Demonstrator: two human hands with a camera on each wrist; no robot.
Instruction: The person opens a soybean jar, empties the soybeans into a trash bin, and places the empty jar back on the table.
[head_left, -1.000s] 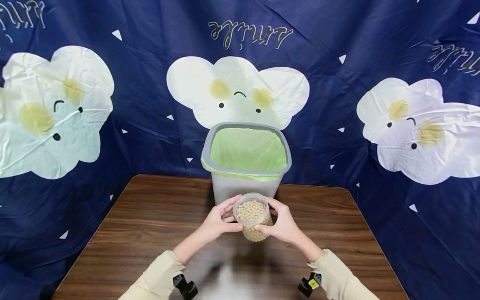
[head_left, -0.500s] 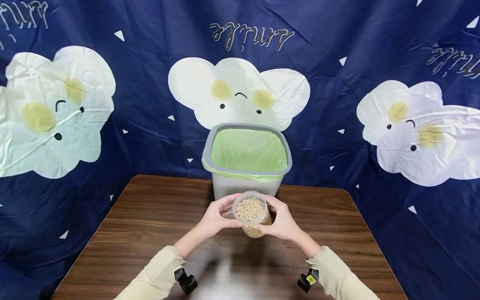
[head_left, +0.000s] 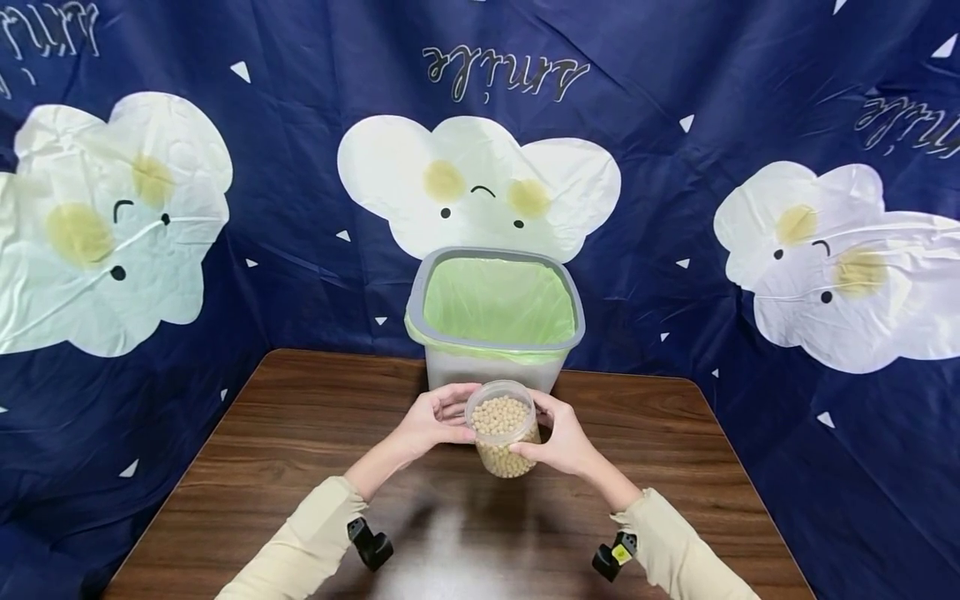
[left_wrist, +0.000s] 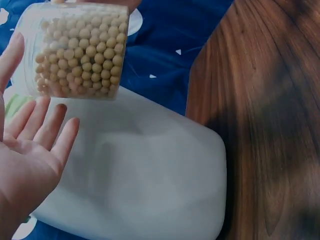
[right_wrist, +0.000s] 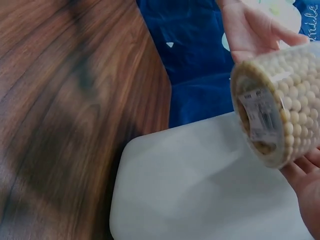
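Note:
A clear plastic jar full of small round beige balls, its top uncovered, is held above the table in front of the bin. My right hand grips its right side, thumb across the front. On the other side, my left hand has its thumb at the jar's edge. In the left wrist view, the fingers of that left hand are spread and relaxed beside the jar, not wrapped round it. A printed label shows on the jar's base in the right wrist view.
Behind the jar stands a light grey bin with a grey rim and a green liner bag. The wooden table ends at a dark blue curtain printed with white clouds.
My left hand has loosened, its thumb sliding back toward the jar's left edge. The jar has risen slightly in the head view and stands more upright. My right hand keeps its grip.

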